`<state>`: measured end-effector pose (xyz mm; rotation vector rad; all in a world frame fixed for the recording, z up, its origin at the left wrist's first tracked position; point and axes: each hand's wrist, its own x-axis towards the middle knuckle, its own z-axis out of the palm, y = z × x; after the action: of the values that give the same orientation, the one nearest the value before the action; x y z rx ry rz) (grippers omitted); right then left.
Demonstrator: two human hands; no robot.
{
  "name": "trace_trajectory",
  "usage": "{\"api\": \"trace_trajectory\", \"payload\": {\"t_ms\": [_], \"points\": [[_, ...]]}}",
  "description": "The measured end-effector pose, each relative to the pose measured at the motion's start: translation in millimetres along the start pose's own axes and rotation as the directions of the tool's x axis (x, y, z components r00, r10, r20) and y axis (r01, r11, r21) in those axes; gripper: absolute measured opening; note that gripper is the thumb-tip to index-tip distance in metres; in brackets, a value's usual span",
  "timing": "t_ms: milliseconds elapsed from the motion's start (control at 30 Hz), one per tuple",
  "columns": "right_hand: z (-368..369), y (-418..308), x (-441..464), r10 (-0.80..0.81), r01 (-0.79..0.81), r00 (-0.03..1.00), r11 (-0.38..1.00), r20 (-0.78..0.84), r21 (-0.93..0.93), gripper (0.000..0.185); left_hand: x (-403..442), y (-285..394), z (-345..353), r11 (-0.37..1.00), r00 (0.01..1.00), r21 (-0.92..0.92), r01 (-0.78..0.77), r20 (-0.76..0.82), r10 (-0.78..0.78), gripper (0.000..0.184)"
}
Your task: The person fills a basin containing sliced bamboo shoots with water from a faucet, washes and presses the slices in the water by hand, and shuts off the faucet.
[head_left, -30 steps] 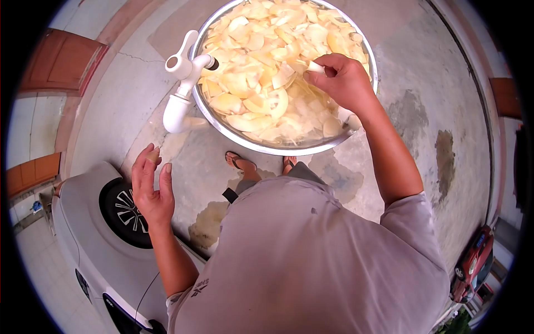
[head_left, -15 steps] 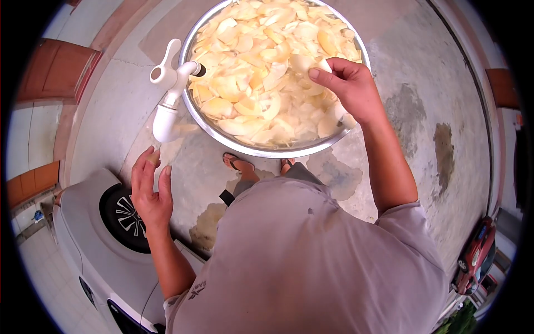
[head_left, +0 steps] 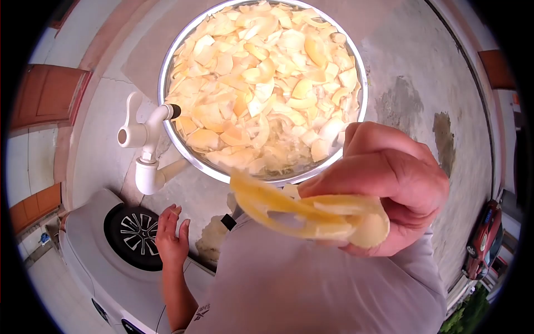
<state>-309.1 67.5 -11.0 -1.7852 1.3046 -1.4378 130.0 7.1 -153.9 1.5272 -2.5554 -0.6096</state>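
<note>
Close to the camera, my right hand [head_left: 389,183] pinches several thin yellow slices [head_left: 311,214], seen partly edge-on. Behind and above it stands a round metal basin [head_left: 196,161], filled with pale yellow slices [head_left: 250,72] lying in cloudy water. My left hand [head_left: 173,236] is raised below the tap, away from the basin, with its fingers apart. Whether a small bit clings to its fingertips is too small to tell. A white plastic tap [head_left: 146,133] has its dark-tipped spout over the basin's left rim.
A silver car [head_left: 111,267] with a black wheel stands at the lower left. Far right is a red car [head_left: 483,239]. Stained concrete floor [head_left: 403,106] lies around the basin. Reddish-brown panels [head_left: 47,94] line the wall at the left.
My right hand has risen from the basin towards the camera with the slices. The basin and tap now appear lower and further left in view. My left hand appears lower and slightly right.
</note>
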Motion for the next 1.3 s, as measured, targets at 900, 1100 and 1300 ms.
{"api": "trace_trajectory", "payload": {"t_ms": [900, 1100, 1300], "points": [[13, -1, 14, -0.013, 0.013, 1.000, 1.000, 0.001, -0.005, 0.019, -18, -45, 55, 0.982, 0.968, -0.134, 0.137, 0.227, -0.104, 0.043], [22, 88, -8, 0.460, -0.446, 0.888, 0.850, -0.015, -0.281, 0.018, -17, -41, 62, 0.979, 0.972, -0.141, 0.148, 0.203, -0.118, 0.042], [31, 122, -7, 0.181, -0.309, 0.951, 0.570, -0.251, -0.762, 0.031, -19, -30, 62, 0.962, 0.964, -0.187, 0.202, 0.212, -0.161, 0.044]]}}
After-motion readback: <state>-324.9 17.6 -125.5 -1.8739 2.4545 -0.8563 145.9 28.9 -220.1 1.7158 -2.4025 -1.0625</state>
